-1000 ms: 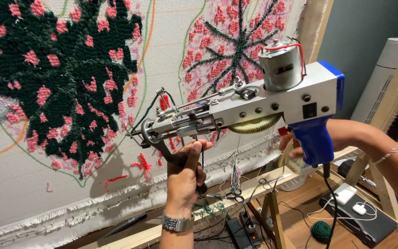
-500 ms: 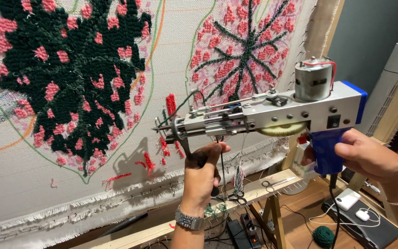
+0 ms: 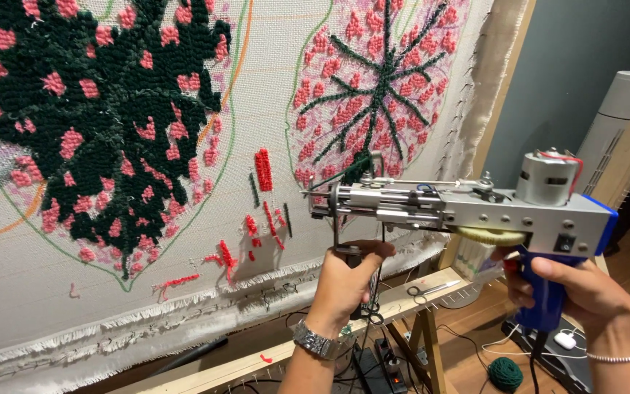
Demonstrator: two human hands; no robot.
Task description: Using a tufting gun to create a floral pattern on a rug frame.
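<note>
Stretched cloth (image 3: 257,95) with pink-and-green tufting fills the background while the left hand (image 3: 348,281) grips the tufting gun's (image 3: 461,208) front handle, right hand (image 3: 574,288) wrapping its blue grip.

Left hand (image 3: 344,281): bare, metal link watch (image 3: 315,341) below fingers. Right hand (image 3: 581,292): bare, thin bead bracelet (image 3: 625,357) at wrist.

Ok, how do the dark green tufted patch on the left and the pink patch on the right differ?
The dark green patch is mostly green fill dotted with small pink spots; the pink patch is mostly pink, crossed by thin green spokes. The dark green patch looks larger and runs off the frame's top, while the pink patch sits just above the tufting gun. Both are tufted into the same pale backing cloth, inside drawn outlines.
</note>
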